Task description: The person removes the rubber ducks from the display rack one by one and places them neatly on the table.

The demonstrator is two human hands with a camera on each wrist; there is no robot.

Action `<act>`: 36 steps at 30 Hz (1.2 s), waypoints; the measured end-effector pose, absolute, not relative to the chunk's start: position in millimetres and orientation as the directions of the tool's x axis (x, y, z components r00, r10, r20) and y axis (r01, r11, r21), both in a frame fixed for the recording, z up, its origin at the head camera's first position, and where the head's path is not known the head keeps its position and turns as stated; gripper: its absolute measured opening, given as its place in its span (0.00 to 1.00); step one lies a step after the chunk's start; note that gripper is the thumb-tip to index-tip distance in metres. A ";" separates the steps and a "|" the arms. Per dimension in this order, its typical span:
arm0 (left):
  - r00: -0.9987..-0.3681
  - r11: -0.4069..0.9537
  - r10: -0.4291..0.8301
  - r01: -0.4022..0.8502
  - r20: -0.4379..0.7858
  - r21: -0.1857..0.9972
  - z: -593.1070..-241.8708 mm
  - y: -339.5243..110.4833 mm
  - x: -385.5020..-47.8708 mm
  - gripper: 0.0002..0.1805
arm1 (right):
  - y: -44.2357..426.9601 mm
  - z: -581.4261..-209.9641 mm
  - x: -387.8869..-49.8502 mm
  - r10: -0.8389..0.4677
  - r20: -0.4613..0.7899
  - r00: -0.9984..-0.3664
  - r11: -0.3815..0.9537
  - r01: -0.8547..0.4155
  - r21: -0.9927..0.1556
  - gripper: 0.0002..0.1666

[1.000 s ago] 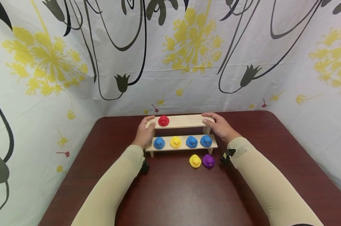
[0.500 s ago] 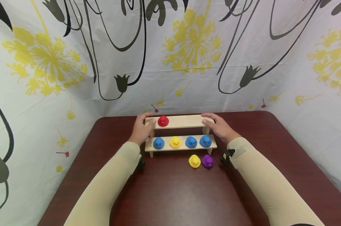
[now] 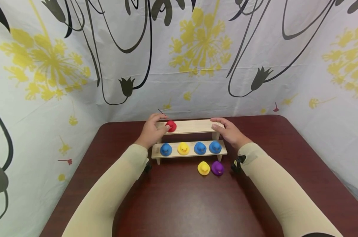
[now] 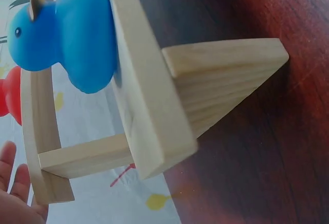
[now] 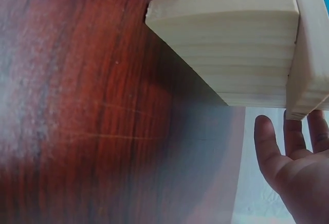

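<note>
My left hand (image 3: pixel 153 131) is at the left end of the upper shelf, its thumb in front of the red rubber duck (image 3: pixel 172 125) and its index finger behind; touch cannot be made out. In the left wrist view its fingers (image 4: pixel 20 183) look loosely extended beside the shelf end. My right hand (image 3: pixel 230 132) grips the right end of the two-tier wooden stand (image 3: pixel 193 126), thumb on top, fingers at the back. Along the lower tier sit a blue duck (image 3: pixel 166 149), a yellow duck (image 3: pixel 183 148) and two more blue ducks, one at centre right (image 3: pixel 200 148), one rightmost (image 3: pixel 215 147).
On the dark red-brown table (image 3: pixel 179 204), a yellow duck (image 3: pixel 204 168) and a purple duck (image 3: pixel 217 168) stand before the stand's right half. Floral cloth (image 3: pixel 202 95) hangs behind and beside the table.
My left hand has left its hold on the upper shelf's left end, drawn slightly left, then moved right to the red duck. The right hand keeps its place on the stand.
</note>
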State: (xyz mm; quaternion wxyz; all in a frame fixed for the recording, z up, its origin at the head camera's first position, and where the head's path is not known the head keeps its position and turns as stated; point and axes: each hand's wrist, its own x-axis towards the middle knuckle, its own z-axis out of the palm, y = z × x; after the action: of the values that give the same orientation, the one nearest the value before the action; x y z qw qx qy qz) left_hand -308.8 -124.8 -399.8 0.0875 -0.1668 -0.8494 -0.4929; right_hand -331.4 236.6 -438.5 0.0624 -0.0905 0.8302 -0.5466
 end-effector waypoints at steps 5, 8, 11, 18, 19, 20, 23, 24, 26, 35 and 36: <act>-0.931 0.512 0.229 0.363 0.284 0.778 -398.0 -121.2 -310.5 0.20 | 236.0 -438.9 -331.2 -0.214 -0.004 -0.977 0.376 -0.078 -0.923 0.34; -0.933 0.543 0.237 0.358 0.271 0.759 -397.1 -118.8 -311.4 0.20 | 236.0 -439.3 -330.6 -0.211 -0.002 -0.977 0.366 -0.077 -0.927 0.34; -0.938 0.574 0.235 0.346 0.256 0.742 -396.9 -116.5 -311.8 0.19 | 236.7 -439.0 -329.3 -0.204 -0.001 -0.979 0.360 -0.074 -0.930 0.33; -0.946 0.618 0.225 0.324 0.233 0.716 -397.3 -113.4 -312.5 0.20 | 237.3 -439.5 -328.4 -0.207 0.009 -0.978 0.356 -0.084 -0.931 0.33; -0.946 0.619 0.226 0.324 0.233 0.715 -397.0 -113.2 -312.2 0.20 | 237.1 -439.4 -328.2 -0.207 0.008 -0.978 0.356 -0.083 -0.931 0.33; -0.946 0.618 0.228 0.325 0.232 0.716 -396.1 -113.0 -311.4 0.20 | 236.8 -439.3 -327.9 -0.206 0.006 -0.979 0.357 -0.081 -0.930 0.33; -0.942 0.610 0.233 0.336 0.242 0.718 -393.7 -113.3 -309.0 0.19 | 236.0 -438.5 -326.7 -0.196 0.000 -0.981 0.358 -0.072 -0.931 0.32; -0.940 0.600 0.235 0.341 0.249 0.723 -392.7 -113.6 -307.8 0.19 | 235.7 -438.2 -326.4 -0.197 0.002 -0.980 0.358 -0.074 -0.931 0.32; -0.937 0.581 0.232 0.348 0.260 0.736 -390.9 -114.6 -304.7 0.18 | 234.6 -437.3 -325.9 -0.200 0.005 -0.980 0.360 -0.078 -0.930 0.32; -0.933 0.539 0.253 0.357 0.257 0.763 -384.2 -116.1 -285.4 0.18 | 232.0 -436.3 -326.7 -0.209 0.011 -0.978 0.365 -0.089 -0.927 0.32; -0.929 0.532 0.264 0.364 0.258 0.765 -383.4 -115.8 -282.4 0.18 | 232.0 -436.1 -326.6 -0.211 0.011 -0.977 0.363 -0.089 -0.928 0.32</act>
State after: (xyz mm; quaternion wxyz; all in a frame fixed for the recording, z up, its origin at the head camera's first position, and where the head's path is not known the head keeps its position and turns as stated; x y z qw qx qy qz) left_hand -282.4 -115.8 -383.4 0.0554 -0.1796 -0.8735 -0.4490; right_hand -326.6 232.0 -436.1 0.0546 -0.0911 0.8237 -0.5571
